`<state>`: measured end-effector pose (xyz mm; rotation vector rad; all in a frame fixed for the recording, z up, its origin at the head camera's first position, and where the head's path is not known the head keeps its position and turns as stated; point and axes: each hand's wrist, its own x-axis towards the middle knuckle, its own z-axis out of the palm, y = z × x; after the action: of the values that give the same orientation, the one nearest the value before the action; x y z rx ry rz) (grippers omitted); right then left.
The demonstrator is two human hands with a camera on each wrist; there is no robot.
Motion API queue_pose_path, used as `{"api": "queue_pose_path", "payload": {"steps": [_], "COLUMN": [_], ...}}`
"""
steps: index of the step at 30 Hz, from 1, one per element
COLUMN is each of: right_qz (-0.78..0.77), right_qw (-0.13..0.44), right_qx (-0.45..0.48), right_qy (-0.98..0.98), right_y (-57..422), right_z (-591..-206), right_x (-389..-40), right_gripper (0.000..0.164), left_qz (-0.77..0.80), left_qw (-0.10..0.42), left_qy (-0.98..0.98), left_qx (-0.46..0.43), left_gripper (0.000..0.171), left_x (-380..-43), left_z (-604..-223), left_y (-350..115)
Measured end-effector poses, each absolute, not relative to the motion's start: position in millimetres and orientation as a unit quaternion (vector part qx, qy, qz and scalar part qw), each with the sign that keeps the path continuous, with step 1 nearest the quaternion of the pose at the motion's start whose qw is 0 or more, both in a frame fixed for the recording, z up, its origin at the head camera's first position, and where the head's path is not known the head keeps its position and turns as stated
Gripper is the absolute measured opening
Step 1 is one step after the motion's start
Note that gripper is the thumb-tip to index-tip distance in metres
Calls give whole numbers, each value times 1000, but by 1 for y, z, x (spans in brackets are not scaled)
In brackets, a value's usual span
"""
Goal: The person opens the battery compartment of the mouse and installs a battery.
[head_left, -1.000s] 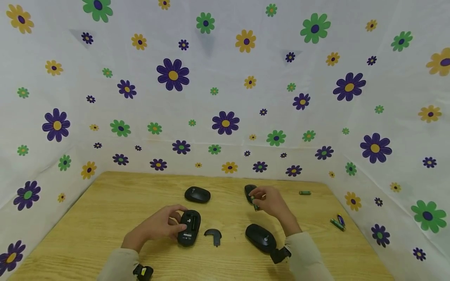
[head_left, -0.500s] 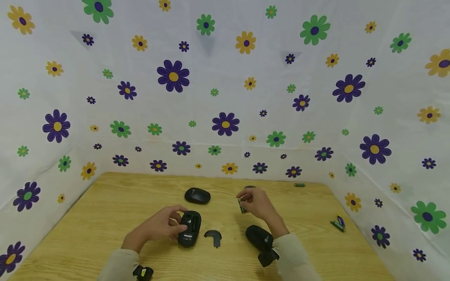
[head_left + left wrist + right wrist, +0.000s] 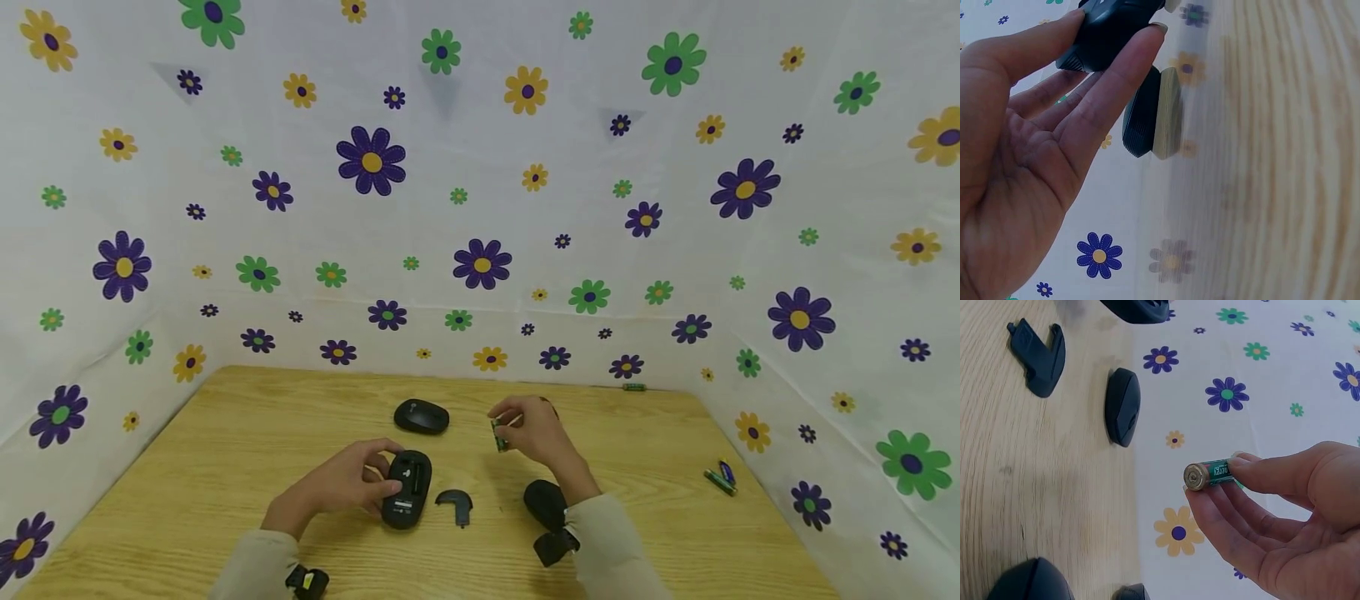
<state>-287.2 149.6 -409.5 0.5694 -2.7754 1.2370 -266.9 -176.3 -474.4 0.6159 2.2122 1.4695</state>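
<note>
My left hand (image 3: 341, 482) holds a black computer mouse (image 3: 406, 504), its underside facing up and the battery slot uncovered. Thumb and fingers grip it by its left side; the left wrist view shows the mouse's end (image 3: 1100, 40) between them. To the right of that mouse lies a dark, hooked battery cover (image 3: 461, 502) on the table. My right hand (image 3: 534, 431) pinches a green AA-type battery (image 3: 1217, 470) between thumb and fingertips, raised over the table, to the right of and farther back than the held mouse.
Another black mouse (image 3: 422, 417) sits toward the back of the wooden table (image 3: 300, 408). A further mouse (image 3: 543, 502) lies by my right wrist, and one behind my right hand is mostly hidden. Green batteries lie at the back edge (image 3: 634, 387) and right side (image 3: 721, 482), the latter beside a blue battery (image 3: 727, 471).
My right hand has moved left with the battery, toward the held mouse. A loose green battery has rolled to the table's back edge. My left hand stays nearly still.
</note>
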Motion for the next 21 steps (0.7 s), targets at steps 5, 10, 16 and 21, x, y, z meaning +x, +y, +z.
{"api": "queue_pose_path", "payload": {"steps": [5,10,16,21], "right_qz": [403,413,426,430], "right_qw": [25,15,12,3], "right_qx": [195,199,210,220], "right_qy": [-894,-889,-880,-875], "right_y": [142,133,122,115], "right_z": [-411,-415,-417,-419], "right_x": [-288,-290,-288,-284], "right_gripper": [17,21,24,18], "left_qz": [524,519,516,519], "left_qw": [200,196,196,200], "left_qy": [798,802,803,801], "left_qx": [219,221,223,222], "left_gripper": [62,62,63,64], "left_x": [-266,-266,-267,-267], "left_z": [-474,-473,-472,-474], "left_y": [-176,-176,-176,-176]}}
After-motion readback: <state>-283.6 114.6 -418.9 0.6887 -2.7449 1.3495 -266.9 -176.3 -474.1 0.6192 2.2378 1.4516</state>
